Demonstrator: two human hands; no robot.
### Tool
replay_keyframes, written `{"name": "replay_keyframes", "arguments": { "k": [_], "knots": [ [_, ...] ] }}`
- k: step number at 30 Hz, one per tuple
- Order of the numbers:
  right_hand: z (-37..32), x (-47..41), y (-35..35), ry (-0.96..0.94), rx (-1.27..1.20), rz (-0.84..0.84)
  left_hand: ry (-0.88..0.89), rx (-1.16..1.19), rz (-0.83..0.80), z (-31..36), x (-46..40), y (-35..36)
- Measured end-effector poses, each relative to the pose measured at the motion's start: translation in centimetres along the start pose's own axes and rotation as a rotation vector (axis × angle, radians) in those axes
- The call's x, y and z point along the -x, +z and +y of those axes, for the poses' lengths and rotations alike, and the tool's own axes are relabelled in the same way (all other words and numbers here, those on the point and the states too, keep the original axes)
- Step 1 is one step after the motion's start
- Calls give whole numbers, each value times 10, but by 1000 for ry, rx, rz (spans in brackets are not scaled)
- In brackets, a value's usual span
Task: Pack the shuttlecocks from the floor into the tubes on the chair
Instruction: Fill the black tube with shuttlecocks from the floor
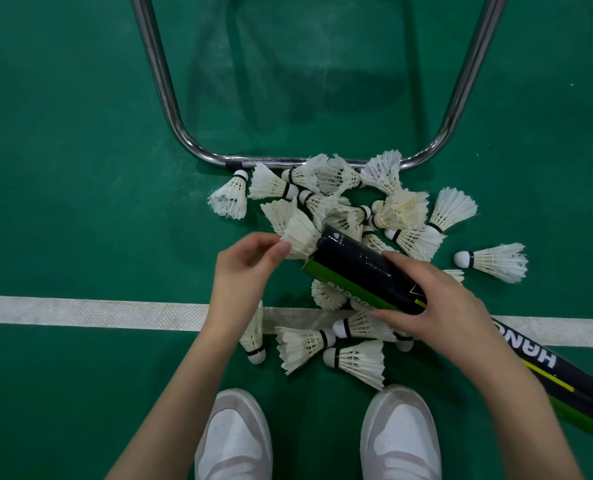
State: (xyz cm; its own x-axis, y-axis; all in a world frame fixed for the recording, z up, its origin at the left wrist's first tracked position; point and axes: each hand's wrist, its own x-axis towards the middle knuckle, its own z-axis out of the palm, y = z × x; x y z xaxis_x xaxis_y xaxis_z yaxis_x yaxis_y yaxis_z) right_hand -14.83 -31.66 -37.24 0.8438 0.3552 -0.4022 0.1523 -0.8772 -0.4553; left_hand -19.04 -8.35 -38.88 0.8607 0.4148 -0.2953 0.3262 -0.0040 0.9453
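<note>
A: One view only, head camera. Entry: left hand [245,268] pinches the feather skirt of a shuttlecock [298,237] at the tube [361,275] mouth; skirt shows, cork hidden, seemingly inside.

B: And the other hand?

A: Right hand [437,306] is wrapped round the tube's upper body, thumb beneath. The hands are apart, one at either end of that short stretch.

B: Axis?

A: Tube runs diagonally, mouth up-left toward the left hand, tail down-right past the right forearm. The shuttlecock lies along the same line.

B: So the push goes down-right along the axis, I'd judge. Left hand is nearer the mouth.

A: Agreed. Loose pile [354,202] lies on the green floor [80,202] just beyond the mouth, against the chair frame [170,109]; more lie near the shoes [234,441].

B: Other tubes?

A: None in shot.
</note>
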Motion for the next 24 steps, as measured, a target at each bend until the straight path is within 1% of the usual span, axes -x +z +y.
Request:
{"name": "replay_keyframes", "arguments": {
  "k": [2,5,7,14,18,24],
  "knots": [
    [-2,0,1,-6,-4,-4,-50,-18,-33,-3,3,5],
    [-2,0,1,-16,0,-6,-140,50,-23,-7,7,10],
    [-2,0,1,-17,-2,-8,-149,72,-39,-8,9,10],
    [-5,3,1,-28,-15,-15,-90,40,-177,-3,13,8],
    [-8,2,1,-49,-1,-25,-77,-87,-287,-5,16,13],
    [-12,2,3,-70,16,-24,-40,-87,-307,-9,14,16]
  ]
}}
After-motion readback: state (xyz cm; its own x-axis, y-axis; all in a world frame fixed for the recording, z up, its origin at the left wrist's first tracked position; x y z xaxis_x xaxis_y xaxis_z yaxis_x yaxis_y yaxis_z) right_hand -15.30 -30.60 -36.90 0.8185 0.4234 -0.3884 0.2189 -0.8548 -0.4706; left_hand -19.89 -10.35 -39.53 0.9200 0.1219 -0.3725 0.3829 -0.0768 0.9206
